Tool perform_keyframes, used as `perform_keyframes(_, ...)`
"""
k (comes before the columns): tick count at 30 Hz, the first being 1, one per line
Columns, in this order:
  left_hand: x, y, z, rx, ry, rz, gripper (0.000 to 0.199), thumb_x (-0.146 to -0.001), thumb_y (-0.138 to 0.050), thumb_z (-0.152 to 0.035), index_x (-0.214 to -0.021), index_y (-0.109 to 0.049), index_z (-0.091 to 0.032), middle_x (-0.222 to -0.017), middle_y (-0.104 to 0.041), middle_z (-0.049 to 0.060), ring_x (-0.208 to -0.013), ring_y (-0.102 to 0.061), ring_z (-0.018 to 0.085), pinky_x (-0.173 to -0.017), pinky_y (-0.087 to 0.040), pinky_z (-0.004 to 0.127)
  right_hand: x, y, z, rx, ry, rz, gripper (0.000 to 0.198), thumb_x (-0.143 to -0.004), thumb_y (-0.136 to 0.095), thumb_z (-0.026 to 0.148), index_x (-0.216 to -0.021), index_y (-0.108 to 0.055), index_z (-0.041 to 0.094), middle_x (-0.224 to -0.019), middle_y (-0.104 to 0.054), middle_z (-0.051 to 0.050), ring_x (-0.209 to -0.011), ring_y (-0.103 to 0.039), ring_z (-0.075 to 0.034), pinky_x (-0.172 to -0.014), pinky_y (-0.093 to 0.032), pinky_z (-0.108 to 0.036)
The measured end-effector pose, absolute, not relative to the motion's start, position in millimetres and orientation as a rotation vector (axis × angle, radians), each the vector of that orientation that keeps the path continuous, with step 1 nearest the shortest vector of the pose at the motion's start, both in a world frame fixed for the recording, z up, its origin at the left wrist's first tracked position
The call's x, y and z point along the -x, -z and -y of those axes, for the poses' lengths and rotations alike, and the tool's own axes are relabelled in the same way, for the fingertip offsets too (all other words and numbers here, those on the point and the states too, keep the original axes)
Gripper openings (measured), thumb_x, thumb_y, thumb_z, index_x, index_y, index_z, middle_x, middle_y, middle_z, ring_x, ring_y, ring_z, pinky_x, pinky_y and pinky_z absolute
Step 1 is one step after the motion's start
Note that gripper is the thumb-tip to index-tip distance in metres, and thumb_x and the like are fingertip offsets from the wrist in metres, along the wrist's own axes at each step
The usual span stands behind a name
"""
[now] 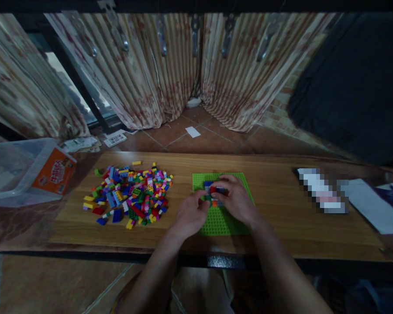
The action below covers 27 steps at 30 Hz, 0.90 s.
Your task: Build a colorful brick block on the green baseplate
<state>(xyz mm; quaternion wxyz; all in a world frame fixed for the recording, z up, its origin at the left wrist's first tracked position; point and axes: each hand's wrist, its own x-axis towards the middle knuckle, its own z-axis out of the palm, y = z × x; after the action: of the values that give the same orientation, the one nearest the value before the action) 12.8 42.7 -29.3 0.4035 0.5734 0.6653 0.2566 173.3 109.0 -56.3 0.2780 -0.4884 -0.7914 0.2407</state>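
Note:
A green studded baseplate (pixel 224 224) lies on the wooden table in front of me. Several toy bricks, including a blue brick (pixel 208 185) and an orange brick (pixel 214 203), sit together on its upper part. Over them from the right reaches my right hand (pixel 236 198), its fingers closed around a small red brick (pixel 213 190). My left hand (pixel 193 211) is at the left side of these bricks with thumb and fingers drawn together. Whatever lies between its fingertips is too small to make out. Both hands partly cover the bricks on the baseplate.
Left of the baseplate spreads a loose pile of mixed coloured bricks (pixel 131 196) on the wooden table (pixel 281 231). A clear plastic bin (pixel 16 174) with an orange label stands beyond the table's left end. A pixelated object (pixel 324 192) and white paper (pixel 376 205) lie at the right.

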Motion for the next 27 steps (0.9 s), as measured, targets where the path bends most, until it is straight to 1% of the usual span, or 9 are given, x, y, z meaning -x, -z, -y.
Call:
perform_keyframes(5,-16.4,30.5,-42.3,-1.534,-0.584,-1.712,0.038,-0.090,-0.046,-0.028,-0.125,-0.058,-0.020,-0.087,-0.068,0.004,-0.076,-0.062,0.017,-0.075,-0.048,0.029,-174.4,56.9,-108.5,1.314,-0.647,2.132,0.017,-0.079,-0.068,0.025,-0.094,-0.076,0.028,-0.120,-0.057,-0.008,-0.113,-0.051,-0.028,-0.098,-0.043,-0.050)
perform_keyframes(12,-14.7,32.1,-38.0,-1.575,-0.559,-1.682,0.043,-0.090,-0.047,-0.030,-0.131,-0.054,-0.021,-0.090,-0.069,0.005,-0.080,-0.065,0.019,-0.078,-0.049,0.032,-174.3,56.4,-109.2,1.323,-0.620,2.193,0.016,-0.080,-0.067,0.024,-0.094,-0.075,0.025,-0.118,-0.058,-0.009,-0.113,-0.051,-0.028,-0.099,-0.042,-0.048)
perform_keyframes(14,-15.0,31.6,-37.8,-1.582,-0.554,-1.677,0.043,-0.090,-0.047,-0.030,-0.131,-0.054,-0.020,-0.091,-0.070,0.005,-0.083,-0.065,0.020,-0.080,-0.049,0.032,-173.6,55.3,-108.8,1.295,-0.593,2.238,0.016,-0.081,-0.065,0.022,-0.095,-0.074,0.023,-0.117,-0.059,-0.009,-0.113,-0.051,-0.027,-0.100,-0.042,-0.047)
perform_keyframes(18,-15.6,31.6,-37.7,-1.611,-0.562,-1.669,0.043,-0.089,-0.047,-0.028,-0.130,-0.054,-0.020,-0.099,-0.070,0.008,-0.092,-0.066,0.021,-0.086,-0.049,0.034,-173.9,52.4,-106.7,1.251,-0.543,2.306,0.017,-0.083,-0.063,0.019,-0.097,-0.072,0.021,-0.115,-0.060,-0.009,-0.113,-0.051,-0.027,-0.100,-0.042,-0.047)
perform_keyframes(24,-16.2,32.2,-37.3,-1.615,-0.561,-1.673,0.042,-0.089,-0.046,-0.028,-0.129,-0.056,-0.019,-0.099,-0.071,0.008,-0.091,-0.066,0.021,-0.086,-0.049,0.034,-175.3,48.9,-106.2,1.231,-0.579,2.334,0.018,-0.080,-0.065,0.019,-0.096,-0.073,0.022,-0.114,-0.059,-0.008,-0.110,-0.053,-0.025,-0.099,-0.043,-0.046)
perform_keyframes(27,-16.5,32.2,-37.2,-1.621,-0.566,-1.675,0.042,-0.089,-0.046,-0.027,-0.129,-0.055,-0.019,-0.104,-0.071,0.009,-0.093,-0.066,0.021,-0.087,-0.049,0.034,-174.9,48.4,-106.2,1.254,-0.593,2.322,0.018,-0.078,-0.066,0.018,-0.094,-0.074,0.023,-0.114,-0.060,-0.008,-0.111,-0.053,-0.026,-0.100,-0.043,-0.046)
